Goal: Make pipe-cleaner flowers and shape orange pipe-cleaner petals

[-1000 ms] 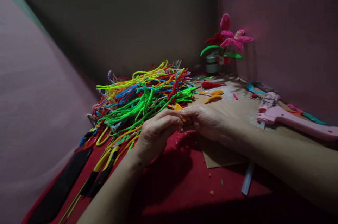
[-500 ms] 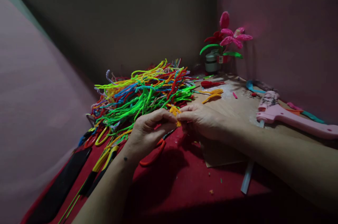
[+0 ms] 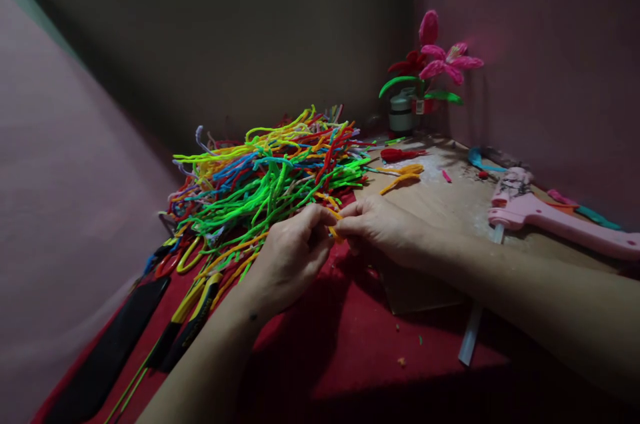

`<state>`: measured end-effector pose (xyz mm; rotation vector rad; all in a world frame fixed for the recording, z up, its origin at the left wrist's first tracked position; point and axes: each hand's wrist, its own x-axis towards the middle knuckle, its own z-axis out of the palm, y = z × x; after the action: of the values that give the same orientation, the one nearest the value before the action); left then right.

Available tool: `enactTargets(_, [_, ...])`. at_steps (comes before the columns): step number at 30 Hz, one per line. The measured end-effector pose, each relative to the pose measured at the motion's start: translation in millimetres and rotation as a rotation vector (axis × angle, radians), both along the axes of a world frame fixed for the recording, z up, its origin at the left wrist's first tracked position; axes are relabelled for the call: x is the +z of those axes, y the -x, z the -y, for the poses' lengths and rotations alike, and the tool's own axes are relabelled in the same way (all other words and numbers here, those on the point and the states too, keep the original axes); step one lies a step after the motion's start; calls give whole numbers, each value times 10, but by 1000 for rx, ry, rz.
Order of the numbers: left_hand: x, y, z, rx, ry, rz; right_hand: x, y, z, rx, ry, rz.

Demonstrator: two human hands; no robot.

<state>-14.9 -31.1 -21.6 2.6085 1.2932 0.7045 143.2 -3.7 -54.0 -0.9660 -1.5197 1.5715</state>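
Note:
Between my hands is a small orange pipe cleaner piece [image 3: 334,231], mostly covered by the fingers. My left hand [image 3: 295,254] is closed, pinching its left side with thumb and forefinger. From the right, my right hand [image 3: 385,229] pinches the same piece, its fingertips almost touching the left ones. Just behind the hands lies a heap of colored pipe cleaners [image 3: 273,184], with green ones nearest. Two orange looped pieces [image 3: 404,174] rest on the board beyond my right hand.
A pink glue gun [image 3: 560,219] with a clear glue stick [image 3: 471,334] lies right on a brown board [image 3: 450,201]. Yellow-black-handled pliers [image 3: 193,324] and a black flat object [image 3: 107,351] lie left on the red cloth [image 3: 345,344]. Pipe cleaner flowers [image 3: 445,64] stand at the back.
The orange piece, shown as a loop before, is now more hidden by my fingers. My left hand has turned and shifted slightly right, covering the red-orange tool handle beneath it.

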Motion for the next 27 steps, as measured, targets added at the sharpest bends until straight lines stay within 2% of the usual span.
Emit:
enactTargets(8, [-36, -88, 66, 89, -106, -188, 38, 0, 33, -45, 2, 153])
enactTargets(16, [-138, -149, 118, 81, -192, -373, 21, 26, 50, -88, 13, 172])
enactTargets(23, [-182, -171, 123, 125, -201, -310, 16, 30, 49, -101, 23, 173])
enactTargets(27, [-182, -182, 109, -6, -142, -206, 15, 22, 41, -111, 63, 136])
